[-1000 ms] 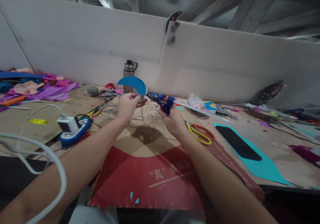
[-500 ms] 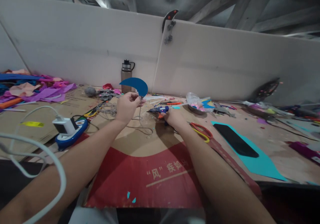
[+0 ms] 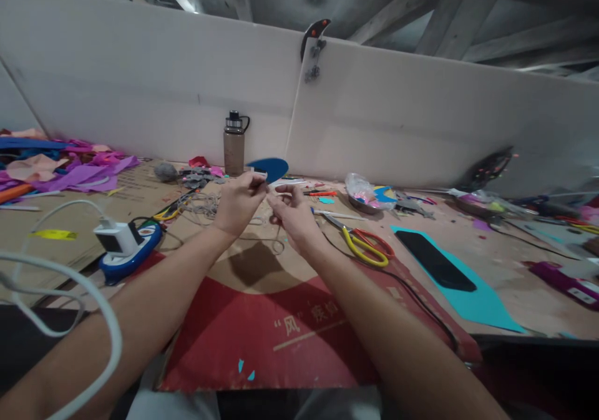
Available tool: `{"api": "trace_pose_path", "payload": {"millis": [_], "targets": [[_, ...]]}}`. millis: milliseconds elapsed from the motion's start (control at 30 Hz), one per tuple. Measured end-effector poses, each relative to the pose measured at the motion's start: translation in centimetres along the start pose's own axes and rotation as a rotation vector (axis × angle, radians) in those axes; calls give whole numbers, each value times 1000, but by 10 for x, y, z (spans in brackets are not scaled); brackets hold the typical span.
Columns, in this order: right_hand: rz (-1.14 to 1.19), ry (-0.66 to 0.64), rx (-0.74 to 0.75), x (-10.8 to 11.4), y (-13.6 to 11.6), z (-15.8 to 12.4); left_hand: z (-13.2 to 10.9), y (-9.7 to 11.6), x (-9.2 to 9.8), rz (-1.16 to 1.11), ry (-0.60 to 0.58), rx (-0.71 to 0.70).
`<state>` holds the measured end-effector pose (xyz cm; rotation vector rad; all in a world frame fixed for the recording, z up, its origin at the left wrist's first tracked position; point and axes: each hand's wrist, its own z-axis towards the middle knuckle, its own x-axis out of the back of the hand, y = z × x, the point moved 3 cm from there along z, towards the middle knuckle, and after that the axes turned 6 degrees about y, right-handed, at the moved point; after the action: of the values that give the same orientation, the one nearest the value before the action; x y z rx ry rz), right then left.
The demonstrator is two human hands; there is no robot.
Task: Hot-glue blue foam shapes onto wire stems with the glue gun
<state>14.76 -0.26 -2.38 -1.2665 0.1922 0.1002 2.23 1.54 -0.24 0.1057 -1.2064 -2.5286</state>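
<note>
My left hand [image 3: 239, 205] pinches a curved dark blue cut-out [image 3: 275, 170] that rises behind its fingertips, its face tilted. Close beside it, my right hand [image 3: 294, 220] has thumb and fingers drawn together on a thin grey cord [image 3: 279, 245], which hangs down in a loop to the cardboard. The fingertips of both hands nearly meet, so the join between cord and cut-out is hidden. Just right of my right hand, a bit of the blue glue gun [image 3: 312, 210] shows, mostly covered by the hand.
Red-and-yellow scissors [image 3: 367, 245] lie right of my right forearm. A phone [image 3: 435, 261] rests on turquoise sheet [image 3: 496, 311]. At left are a blue power strip [image 3: 126, 261] with a white charger and coloured scraps [image 3: 93, 173]. A bottle [image 3: 234, 145] stands behind.
My right hand has let go of the glue gun and moved left and up to the cord by my left hand. The blue cut-out has tipped and dropped slightly.
</note>
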Motion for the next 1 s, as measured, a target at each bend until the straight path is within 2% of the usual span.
{"api": "trace_pose_path", "payload": {"millis": [133,300,633,1000], "targets": [[-193,87,204,13,-3,5,-4,-4,-12,-214,-93,247],[-239,166,244,24,-3,10,-9,-7,-21,-428,-167,393],[-330,167,298,27,-9,10,-12,-7,-25,-508,-173,483],[-357,191,260,31,-4,15,-14,-4,-26,-550,-199,512]]}}
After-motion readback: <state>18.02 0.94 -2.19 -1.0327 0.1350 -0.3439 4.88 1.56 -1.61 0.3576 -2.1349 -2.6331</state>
